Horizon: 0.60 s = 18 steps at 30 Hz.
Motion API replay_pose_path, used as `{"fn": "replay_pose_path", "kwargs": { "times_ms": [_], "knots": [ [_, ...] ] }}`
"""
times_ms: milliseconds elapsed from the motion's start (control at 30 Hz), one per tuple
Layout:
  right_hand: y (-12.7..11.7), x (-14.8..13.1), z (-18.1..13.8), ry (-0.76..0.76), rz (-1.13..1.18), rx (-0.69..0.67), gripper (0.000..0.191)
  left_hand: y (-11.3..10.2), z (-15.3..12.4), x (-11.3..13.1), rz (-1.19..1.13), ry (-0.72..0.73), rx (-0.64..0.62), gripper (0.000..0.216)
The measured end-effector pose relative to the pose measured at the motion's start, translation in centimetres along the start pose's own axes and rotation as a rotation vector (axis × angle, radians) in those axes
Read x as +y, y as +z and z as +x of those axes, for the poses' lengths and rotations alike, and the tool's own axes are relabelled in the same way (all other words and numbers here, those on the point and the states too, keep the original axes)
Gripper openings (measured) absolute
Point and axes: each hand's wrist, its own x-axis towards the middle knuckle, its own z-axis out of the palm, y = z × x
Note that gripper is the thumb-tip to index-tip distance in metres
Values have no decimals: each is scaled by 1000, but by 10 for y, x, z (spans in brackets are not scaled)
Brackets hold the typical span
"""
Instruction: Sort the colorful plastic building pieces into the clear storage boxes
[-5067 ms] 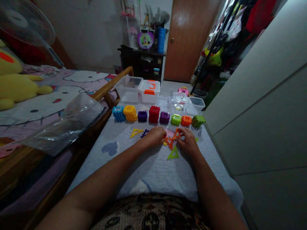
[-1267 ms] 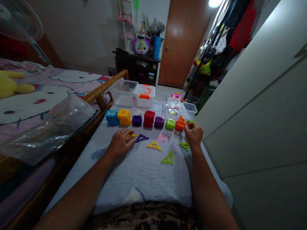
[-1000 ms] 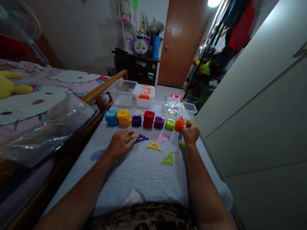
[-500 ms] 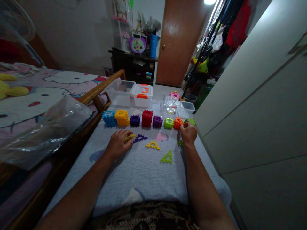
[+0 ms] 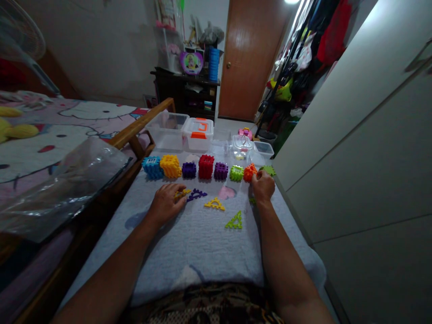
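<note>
A row of plastic block cubes runs across the white cloth [image 5: 202, 243]: blue [image 5: 151, 167], yellow [image 5: 170, 165], purple [image 5: 189, 169], red [image 5: 206, 166], a second purple cube [image 5: 220, 170], light green [image 5: 236, 173], an orange block [image 5: 250, 172] and a dark green one [image 5: 268, 170]. My right hand [image 5: 262, 186] is closed against the orange block. My left hand [image 5: 166, 203] lies flat over a yellow triangle piece [image 5: 181, 194], fingers loosely curled. Loose triangle pieces lie between the hands: purple [image 5: 197, 194], yellow [image 5: 214, 204], green [image 5: 235, 221].
Clear plastic boxes [image 5: 168, 131], one with an orange-latched lid [image 5: 198, 133], stand behind the cubes. A bed with a wooden rail [image 5: 141, 123] and a clear plastic bag [image 5: 67, 180] is on the left. A white wardrobe [image 5: 354, 135] lines the right side.
Five seconds ago both hands held an orange triangle frame at the middle. Since then the right hand carried an orange piece to the row's right end; the left hand settled on the yellow triangle.
</note>
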Motion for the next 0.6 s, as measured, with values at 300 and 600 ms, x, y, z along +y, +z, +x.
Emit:
{"fn": "replay_pose_path", "kwargs": {
  "times_ms": [300,600],
  "knots": [
    [-42,24,2,-52,195,-19,22,0,-1,-9,58,-16,-34,43],
    [-53,66,-31,-444,-164,-532,35,5,-3,-21,99,-23,-113,47]
  ]
}}
